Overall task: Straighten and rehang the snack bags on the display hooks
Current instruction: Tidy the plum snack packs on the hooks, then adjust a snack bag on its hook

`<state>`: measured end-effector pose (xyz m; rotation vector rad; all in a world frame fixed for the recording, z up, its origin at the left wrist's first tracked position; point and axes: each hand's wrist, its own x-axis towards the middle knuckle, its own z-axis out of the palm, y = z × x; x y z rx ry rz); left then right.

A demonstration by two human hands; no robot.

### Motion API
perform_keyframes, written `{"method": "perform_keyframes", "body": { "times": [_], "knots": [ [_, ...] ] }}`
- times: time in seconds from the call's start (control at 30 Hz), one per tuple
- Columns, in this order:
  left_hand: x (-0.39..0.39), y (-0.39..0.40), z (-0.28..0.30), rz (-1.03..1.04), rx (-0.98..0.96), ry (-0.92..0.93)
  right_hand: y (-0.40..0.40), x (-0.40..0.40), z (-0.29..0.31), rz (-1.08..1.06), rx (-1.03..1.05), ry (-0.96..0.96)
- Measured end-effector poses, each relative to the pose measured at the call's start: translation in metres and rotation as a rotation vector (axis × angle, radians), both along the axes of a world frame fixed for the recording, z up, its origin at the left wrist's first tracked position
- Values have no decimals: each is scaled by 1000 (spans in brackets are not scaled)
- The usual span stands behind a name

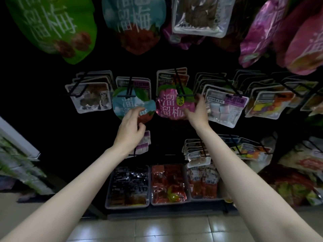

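Note:
A light blue snack bag with white characters hangs on a black hook in the middle row. My left hand reaches up to its lower edge, fingers curled against the bag. Beside it a pink snack bag hangs on another black hook. My right hand holds the pink bag's right edge, thumb in front and fingers reaching behind.
Clear-window bags hang left, and several more bags right. Big green, blue and purple bags hang overhead. Lower hooks carry small bags. Three bins of packets stand above the tiled floor.

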<state>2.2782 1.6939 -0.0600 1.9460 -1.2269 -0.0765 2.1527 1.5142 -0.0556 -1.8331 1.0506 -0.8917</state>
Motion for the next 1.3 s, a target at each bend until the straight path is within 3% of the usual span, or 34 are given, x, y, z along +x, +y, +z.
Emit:
{"method": "perform_keyframes", "body": {
  "times": [0.1, 0.2, 0.47, 0.67, 0.77, 0.87, 1.03, 1.17, 1.3],
  "knots": [
    [0, -1, 4, 4, 16, 1, -1, 1, 4, 39, 22, 76],
    [0, 1, 7, -27, 23, 2, 2, -2, 10, 43, 66, 5],
    [-17, -12, 32, -267, 146, 16, 1, -44, 35, 143, 82, 86],
    [-34, -30, 60, -287, -33, -39, 16, -77, 69, 357, -128, 301],
    [-31, -39, 80, -243, -207, -42, 16, -96, 88, 298, -343, 381],
    [-25, -52, 112, -201, -269, -70, 13, -111, 117, 169, -457, 240],
    [-16, -81, 180, -99, -416, -111, 2, -108, 167, 30, -453, -98],
    [-12, -105, 234, -62, -445, -76, 1, -95, 192, 17, -500, -75],
    [-8, -126, 259, -98, -354, 170, -4, -92, 203, 22, -504, -52]
  ]
}}
